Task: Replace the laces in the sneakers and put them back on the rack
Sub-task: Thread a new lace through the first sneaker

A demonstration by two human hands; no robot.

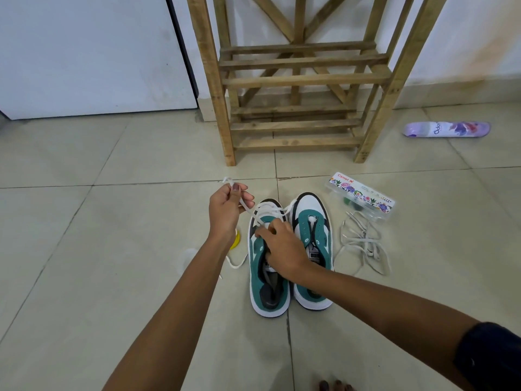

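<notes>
Two hands are working the left sneaker (267, 266) before the rack (298, 80): left hand (225, 213) pinching the white lace (248, 206), right hand (282, 249) seemingly pinching at the eyelets, risking the lace pulling out unevenly.

Both bare forearms reach forward and down from the bottom of the view. The left hand (229, 210) is raised, palm turned toward the right, fingers and thumb curled in a pinching grip, with a painted thumbnail showing on top. The right hand (283, 246) sits lower and just beside it, back of the hand up, fingers bent downward, fingertips hidden. A dark sleeve (490, 359) covers the right upper arm
</notes>
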